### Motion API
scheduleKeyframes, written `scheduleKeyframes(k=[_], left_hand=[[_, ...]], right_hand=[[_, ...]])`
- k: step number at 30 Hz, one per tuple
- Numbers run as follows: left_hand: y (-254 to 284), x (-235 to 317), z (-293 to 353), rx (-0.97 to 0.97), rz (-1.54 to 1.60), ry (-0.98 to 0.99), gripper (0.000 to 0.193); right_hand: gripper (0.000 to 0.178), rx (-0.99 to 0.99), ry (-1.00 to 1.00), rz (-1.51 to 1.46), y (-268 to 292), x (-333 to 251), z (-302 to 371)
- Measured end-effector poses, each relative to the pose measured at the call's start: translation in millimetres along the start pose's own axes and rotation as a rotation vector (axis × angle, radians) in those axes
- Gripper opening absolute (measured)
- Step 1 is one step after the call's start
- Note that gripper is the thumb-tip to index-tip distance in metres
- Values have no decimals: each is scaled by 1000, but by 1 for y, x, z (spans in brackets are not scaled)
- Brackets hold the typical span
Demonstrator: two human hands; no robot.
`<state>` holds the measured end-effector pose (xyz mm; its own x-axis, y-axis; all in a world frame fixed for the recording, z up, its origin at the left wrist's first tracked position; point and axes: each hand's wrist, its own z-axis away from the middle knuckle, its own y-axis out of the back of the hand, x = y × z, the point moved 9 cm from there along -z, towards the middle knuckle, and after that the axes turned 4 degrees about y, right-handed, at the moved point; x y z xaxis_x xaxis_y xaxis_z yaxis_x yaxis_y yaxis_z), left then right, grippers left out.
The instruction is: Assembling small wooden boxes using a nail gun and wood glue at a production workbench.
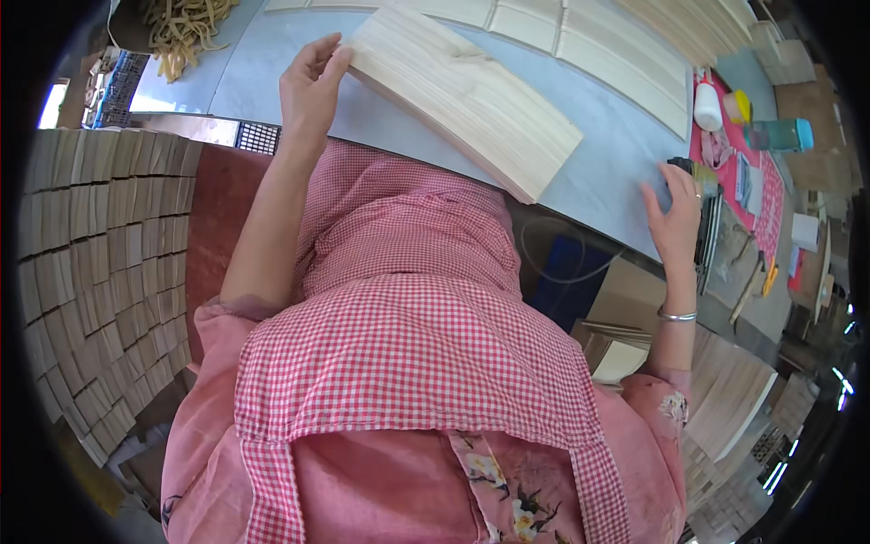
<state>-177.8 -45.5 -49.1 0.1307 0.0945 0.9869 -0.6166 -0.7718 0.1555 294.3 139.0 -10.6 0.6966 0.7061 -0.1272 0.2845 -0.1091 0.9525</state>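
A pale wooden board point(462, 100), or a stack of such boards with a thick front edge, lies slantwise on the bluish-white tabletop point(616, 177) in front of me. At its left end is my left hand point(311, 95), fingers loosely bent and the thumb apart from them. The thumb tip is close to the board's corner; whether it touches I cannot tell. Over the right side of the table, away from the board, my right hand point(673, 216) has its fingers spread and holds nothing.
More pale boards point(625, 59) lie along the table's far side. At the right are a white bottle point(708, 104), a teal-lidded jar point(779, 135) and tools on a red cloth point(770, 195). Wooden pieces are stacked high point(100, 263) at left. Tan bands point(186, 32) pile at the far left.
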Motion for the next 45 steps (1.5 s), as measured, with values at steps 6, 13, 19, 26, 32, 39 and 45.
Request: scheduleKeyframes(k=[6, 13, 19, 26, 32, 39, 45], left_hand=[[-2, 0, 5, 46, 42, 64, 35], [0, 4, 9, 134, -3, 113, 33], [2, 4, 10, 169, -25, 150, 32], [1, 10, 17, 197, -59, 162, 31], [2, 9, 20, 220, -9, 167, 30], [11, 8, 3, 260, -72, 127, 27], [6, 10, -1, 249, -63, 111, 25]], right_hand=[[54, 72, 400, -426, 15, -120, -14], [48, -2, 583, -604, -6, -150, -28], [42, 61, 617, -647, -15, -146, -29], [40, 95, 625, -721, -18, -144, -34], [39, 112, 630, -759, -21, -144, -36], [39, 147, 610, -779, -18, -152, -44], [38, 125, 628, -750, -13, -157, -47]])
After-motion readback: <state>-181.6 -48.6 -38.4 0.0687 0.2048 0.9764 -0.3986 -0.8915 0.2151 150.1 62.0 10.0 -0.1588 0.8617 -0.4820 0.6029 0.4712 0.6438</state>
